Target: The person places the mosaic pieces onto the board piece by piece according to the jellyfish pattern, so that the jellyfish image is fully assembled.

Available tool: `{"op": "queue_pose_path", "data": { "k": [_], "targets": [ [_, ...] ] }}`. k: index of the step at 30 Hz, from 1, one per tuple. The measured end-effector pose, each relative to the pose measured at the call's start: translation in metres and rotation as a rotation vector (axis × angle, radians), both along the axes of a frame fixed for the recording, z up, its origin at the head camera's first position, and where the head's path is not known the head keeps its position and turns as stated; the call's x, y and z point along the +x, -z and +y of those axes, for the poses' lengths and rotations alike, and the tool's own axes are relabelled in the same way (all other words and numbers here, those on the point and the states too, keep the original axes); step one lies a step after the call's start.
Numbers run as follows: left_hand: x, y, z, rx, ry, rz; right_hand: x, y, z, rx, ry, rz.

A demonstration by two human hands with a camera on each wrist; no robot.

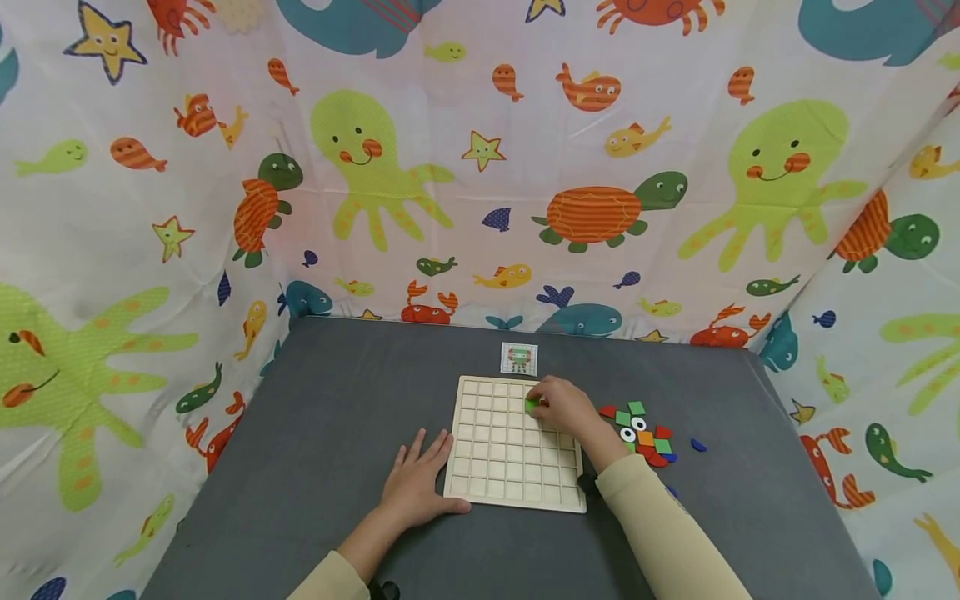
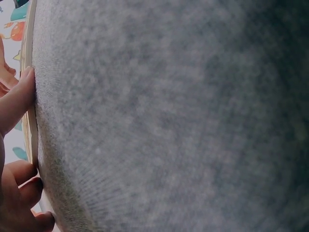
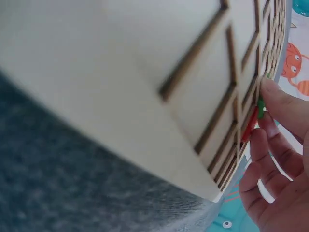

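A light wooden board (image 1: 510, 467) with a grid of square recesses lies on the grey table. My right hand (image 1: 564, 407) is over its upper right part and pinches a small green tile (image 1: 532, 405) between thumb and fingertips. In the right wrist view the green tile (image 3: 260, 108) shows between the fingers, with a red piece (image 3: 249, 124) beside it. My left hand (image 1: 417, 485) lies at the board's lower left, fingers spread along the left edge and thumb at the front edge. The left wrist view shows its thumb (image 2: 19, 99) against the board's side.
Right of the board, several red, green, orange, blue and white pieces (image 1: 645, 443) lie in a loose group, partly behind the right forearm. A blue piece (image 1: 698, 446) sits apart. Behind the board is a small picture card (image 1: 519, 358). A curtain printed with sea animals (image 1: 465, 192) surrounds the table.
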State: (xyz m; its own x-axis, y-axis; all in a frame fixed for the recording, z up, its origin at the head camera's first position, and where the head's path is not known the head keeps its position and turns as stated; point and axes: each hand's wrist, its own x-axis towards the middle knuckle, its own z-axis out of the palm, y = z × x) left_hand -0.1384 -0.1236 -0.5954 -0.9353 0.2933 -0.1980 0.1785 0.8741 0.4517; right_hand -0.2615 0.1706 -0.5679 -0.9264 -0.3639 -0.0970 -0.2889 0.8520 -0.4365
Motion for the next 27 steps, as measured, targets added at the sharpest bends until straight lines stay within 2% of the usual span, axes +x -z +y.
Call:
{"op": "queue_pose_path", "data": {
  "k": [5, 12, 21, 27],
  "targets": [
    [0.0, -0.002, 0.001, -0.002, -0.009, -0.002, 0.001, -0.004, 0.0, -0.023, -0.014, 0.01],
    [0.001, -0.001, 0.002, -0.008, -0.008, 0.001, 0.011, -0.016, 0.013, -0.081, 0.049, 0.013],
    [0.0, 0.001, 0.0, -0.009, -0.009, 0.008, 0.018, -0.025, 0.053, -0.094, 0.132, 0.044],
    [0.0, -0.001, 0.001, -0.007, -0.004, 0.0, 0.022, -0.025, 0.085, -0.107, 0.163, 0.049]
  ]
}}
